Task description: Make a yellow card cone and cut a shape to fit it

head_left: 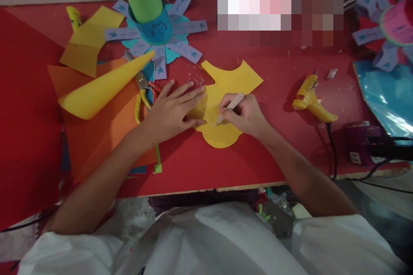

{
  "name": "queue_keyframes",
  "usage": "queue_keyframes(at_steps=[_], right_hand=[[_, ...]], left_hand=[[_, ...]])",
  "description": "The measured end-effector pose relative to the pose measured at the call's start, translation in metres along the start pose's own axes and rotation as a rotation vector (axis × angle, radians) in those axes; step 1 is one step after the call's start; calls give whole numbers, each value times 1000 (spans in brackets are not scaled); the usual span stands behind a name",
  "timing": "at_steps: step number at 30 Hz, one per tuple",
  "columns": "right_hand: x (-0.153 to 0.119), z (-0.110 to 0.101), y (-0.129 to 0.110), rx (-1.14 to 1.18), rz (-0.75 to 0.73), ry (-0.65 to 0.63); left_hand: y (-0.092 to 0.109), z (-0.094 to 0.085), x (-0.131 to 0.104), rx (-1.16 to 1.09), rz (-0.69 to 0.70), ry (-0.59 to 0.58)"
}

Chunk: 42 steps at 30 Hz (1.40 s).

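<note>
Had yellow paper cutout (pixel 213 99) flat on red table (pixel 274 62); judged light, bendy, easy to crease, best held by edges. Rested left hand (pixel 174 109), fingers splayed, on its left side, pinched pale marker (pixel 235 101) in right hand (pixel 245 113). Saw glue gun (pixel 309 96) off right

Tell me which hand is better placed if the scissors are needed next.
Left, most likely: the left hand, partly on the yellow cutout, holds no tool and lies close beside the scissors. The right hand grips a pale marker and sits farther away.
</note>
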State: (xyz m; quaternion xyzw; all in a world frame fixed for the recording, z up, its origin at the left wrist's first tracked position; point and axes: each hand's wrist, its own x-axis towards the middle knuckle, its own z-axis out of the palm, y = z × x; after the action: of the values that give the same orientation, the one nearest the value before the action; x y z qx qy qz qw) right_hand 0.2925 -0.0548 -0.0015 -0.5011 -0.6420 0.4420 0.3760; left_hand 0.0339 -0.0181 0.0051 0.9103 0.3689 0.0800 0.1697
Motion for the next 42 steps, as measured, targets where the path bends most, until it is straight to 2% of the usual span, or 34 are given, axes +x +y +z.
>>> queue_keyframes(at_steps=[16, 18, 23, 25, 30, 34, 42], right_hand=[[-4, -1, -2, -44, -1, 150], [-7, -3, 0, -55, -41, 216], [-10, -14, 10, -90, -153, 565], [-8, -16, 12, -69, -178, 633], [0, -13, 7, 14, -188, 476], [0, -10, 6, 74, -168, 393], [9, -13, 7, 64, -143, 244]], left_hand=[[0, 0, -1, -5, 10, 1], [-1, 1, -1, -10, 4, 0], [-4, -6, 0, 41, 45, -46], [-2, -9, 0, 72, 55, -34], [16, -3, -2, 111, -27, 163], [23, 7, -7, 98, -33, 112], [4, 6, -4, -35, 49, -36]])
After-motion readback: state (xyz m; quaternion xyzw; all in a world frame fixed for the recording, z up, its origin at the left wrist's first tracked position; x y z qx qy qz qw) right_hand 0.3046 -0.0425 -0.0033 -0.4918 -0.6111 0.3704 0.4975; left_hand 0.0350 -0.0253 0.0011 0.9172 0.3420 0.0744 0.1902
